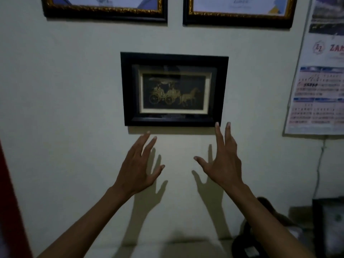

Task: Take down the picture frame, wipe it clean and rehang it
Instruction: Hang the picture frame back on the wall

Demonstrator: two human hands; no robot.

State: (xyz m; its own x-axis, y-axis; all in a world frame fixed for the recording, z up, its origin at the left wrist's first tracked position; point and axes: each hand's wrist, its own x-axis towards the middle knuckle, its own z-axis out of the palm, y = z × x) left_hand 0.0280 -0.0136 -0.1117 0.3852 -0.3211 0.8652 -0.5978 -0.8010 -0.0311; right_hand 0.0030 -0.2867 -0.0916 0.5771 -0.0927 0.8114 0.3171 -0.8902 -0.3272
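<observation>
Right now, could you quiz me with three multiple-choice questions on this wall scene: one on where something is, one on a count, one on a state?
1. Where does the calendar hang, relative to the black picture frame?
A. to its right
B. directly below it
C. to its left

2. How many gold-trimmed frames hang above it?
A. none
B. two
C. four

3. What are the hands doing?
A. gripping the frame
B. holding a cloth
C. open, reaching up below the frame

Answers: 1 A, it sits at the right edge. 2 B, one beside another. 3 C, the left hand and right hand show spread fingers holding nothing.
</observation>
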